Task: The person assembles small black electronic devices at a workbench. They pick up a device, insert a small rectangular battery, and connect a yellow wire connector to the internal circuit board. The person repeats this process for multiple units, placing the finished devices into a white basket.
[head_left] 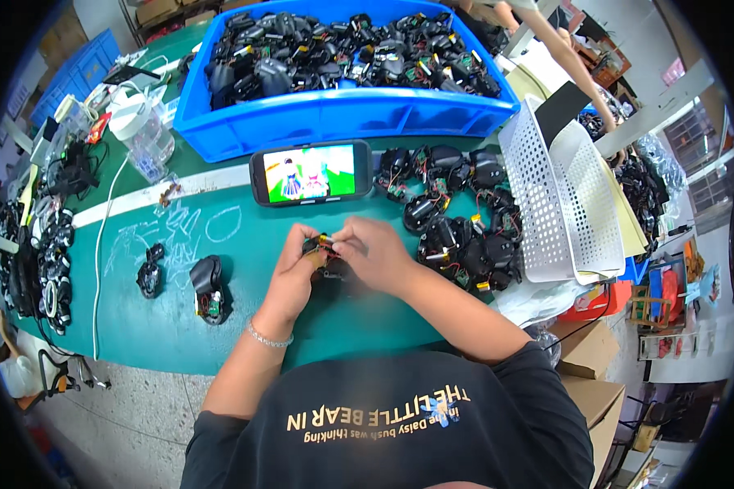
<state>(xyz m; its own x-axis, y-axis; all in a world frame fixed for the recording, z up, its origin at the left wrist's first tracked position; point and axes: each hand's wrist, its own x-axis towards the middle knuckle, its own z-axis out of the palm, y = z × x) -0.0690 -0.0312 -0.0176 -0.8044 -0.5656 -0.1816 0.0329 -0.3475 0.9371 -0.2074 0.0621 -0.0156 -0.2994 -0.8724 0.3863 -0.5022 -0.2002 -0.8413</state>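
I am pinching the small black part (pixel 324 254) between both hands' fingers (pixel 311 248), keeping it steady just above the desk (pixel 245 326).

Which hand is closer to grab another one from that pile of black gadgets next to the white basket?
Probably the right hand: it is on the side of the pile of black electronic parts, beside the white perforated plastic basket. The left hand is farther away; both pinch a small black part.

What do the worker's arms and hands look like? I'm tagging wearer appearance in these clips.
Both forearms are bare. The left hand has a thin silvery beaded bracelet at its wrist; the right hand wears nothing. Short black T-shirt sleeves end near the elbows. No gloves show.
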